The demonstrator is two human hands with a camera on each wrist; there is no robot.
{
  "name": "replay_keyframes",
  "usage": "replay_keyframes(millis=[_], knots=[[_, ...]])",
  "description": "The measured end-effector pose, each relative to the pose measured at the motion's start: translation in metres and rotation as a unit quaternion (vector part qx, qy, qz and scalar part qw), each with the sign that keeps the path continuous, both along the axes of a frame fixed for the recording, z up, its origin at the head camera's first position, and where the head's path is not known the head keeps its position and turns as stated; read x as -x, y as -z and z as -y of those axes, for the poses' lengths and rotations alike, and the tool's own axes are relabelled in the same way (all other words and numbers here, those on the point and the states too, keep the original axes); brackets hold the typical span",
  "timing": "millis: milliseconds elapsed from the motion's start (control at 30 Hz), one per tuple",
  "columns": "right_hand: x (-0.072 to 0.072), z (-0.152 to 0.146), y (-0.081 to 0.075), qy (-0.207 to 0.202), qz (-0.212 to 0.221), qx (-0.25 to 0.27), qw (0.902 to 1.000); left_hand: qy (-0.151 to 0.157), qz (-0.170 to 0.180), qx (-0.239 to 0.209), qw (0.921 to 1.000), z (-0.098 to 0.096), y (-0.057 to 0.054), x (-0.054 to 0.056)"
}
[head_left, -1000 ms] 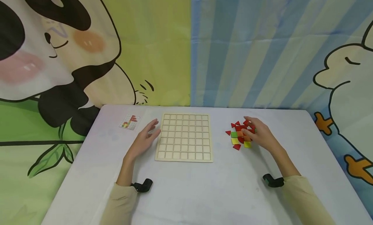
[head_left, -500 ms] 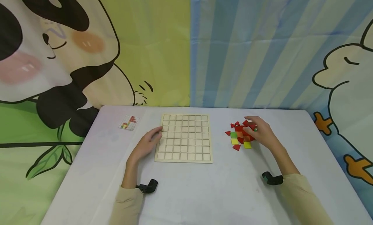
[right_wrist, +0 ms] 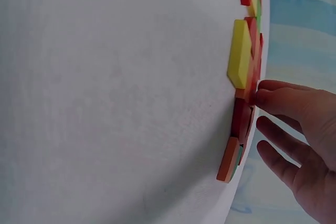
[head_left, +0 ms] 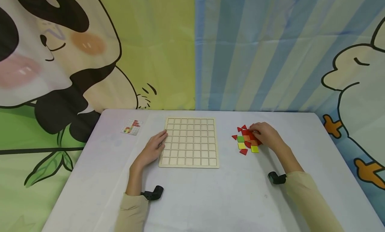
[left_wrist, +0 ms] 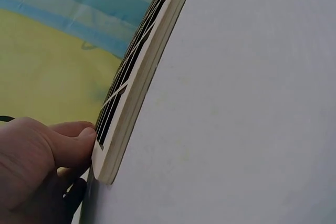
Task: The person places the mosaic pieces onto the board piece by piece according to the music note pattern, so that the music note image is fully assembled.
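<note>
A pale wooden grid board [head_left: 188, 143] lies flat mid-table. My left hand [head_left: 151, 148] rests at its left edge; in the left wrist view the thumb [left_wrist: 79, 148] touches the board's rim near a corner. To the right lies a cluster of flat pieces: red triangles [head_left: 243, 152], yellow squares [head_left: 254, 149], a green square [head_left: 240, 139] and orange squares [head_left: 246, 138]. My right hand [head_left: 266, 134] reaches over the cluster's right side and covers part of it. Its thumb [right_wrist: 278, 100] is against the pieces, other fingers loosely extended. No piece shows between the fingertips.
A small printed card [head_left: 131, 127] with a coloured grid pattern lies at the table's back left. White cloth covers the table [head_left: 192, 198]. A cartoon-printed curtain [head_left: 240, 51] hangs just behind the back edge.
My left hand has moved right to touch the board's left edge. The right hand has lowered and shifted slightly left over the pieces, its thumb and fingers drawing closer together.
</note>
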State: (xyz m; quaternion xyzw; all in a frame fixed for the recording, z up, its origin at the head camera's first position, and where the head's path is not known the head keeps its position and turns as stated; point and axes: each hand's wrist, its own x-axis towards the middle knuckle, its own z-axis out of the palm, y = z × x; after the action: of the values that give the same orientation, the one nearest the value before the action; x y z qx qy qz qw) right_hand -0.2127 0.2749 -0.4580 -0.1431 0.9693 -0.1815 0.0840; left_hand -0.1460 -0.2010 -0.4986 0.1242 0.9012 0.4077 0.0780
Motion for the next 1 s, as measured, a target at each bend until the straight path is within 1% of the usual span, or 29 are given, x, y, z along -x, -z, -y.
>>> replay_keyframes(millis=[133,200,267,333,433,567,700,767,867,933,967,1000], knots=[[0.002,0.005,0.002,-0.021,-0.017,-0.061,0.9977,0.003,-0.006,0.014,0.9999,0.001,-0.001,-0.002],[0.003,0.007,0.001,-0.029,-0.029,-0.081,0.9959,0.001,-0.007,0.017,0.9998,0.002,-0.001,-0.002],[0.005,0.008,0.000,-0.035,-0.037,-0.091,0.9945,0.001,-0.010,0.020,0.9998,0.002,-0.001,-0.002],[0.008,0.007,0.000,-0.036,-0.035,-0.091,0.9946,0.002,-0.012,0.018,0.9998,0.002,-0.001,-0.002],[0.014,0.006,0.000,-0.035,-0.027,-0.077,0.9961,0.005,-0.012,0.017,0.9998,0.001,0.000,-0.002],[0.020,0.004,-0.001,-0.026,-0.018,-0.037,0.9988,0.005,-0.008,0.021,0.9997,0.001,-0.001,-0.001],[0.027,0.000,0.000,-0.039,-0.023,-0.018,0.9988,0.012,-0.017,0.033,0.9992,0.001,-0.003,-0.001],[0.030,-0.003,-0.001,-0.045,-0.036,-0.013,0.9983,0.015,-0.021,0.042,0.9988,0.002,-0.003,-0.001],[0.035,0.000,-0.003,-0.032,-0.066,0.015,0.9972,0.026,-0.035,0.057,0.9974,0.002,-0.001,-0.001],[0.039,0.012,-0.008,-0.032,-0.091,0.050,0.9941,0.034,-0.043,0.062,0.9966,0.002,0.001,-0.002],[0.040,0.022,-0.010,-0.041,-0.105,0.065,0.9915,0.038,-0.048,0.063,0.9962,0.002,0.001,-0.002],[0.042,0.033,-0.012,-0.057,-0.119,0.080,0.9881,0.041,-0.051,0.061,0.9960,0.001,0.001,-0.003]])
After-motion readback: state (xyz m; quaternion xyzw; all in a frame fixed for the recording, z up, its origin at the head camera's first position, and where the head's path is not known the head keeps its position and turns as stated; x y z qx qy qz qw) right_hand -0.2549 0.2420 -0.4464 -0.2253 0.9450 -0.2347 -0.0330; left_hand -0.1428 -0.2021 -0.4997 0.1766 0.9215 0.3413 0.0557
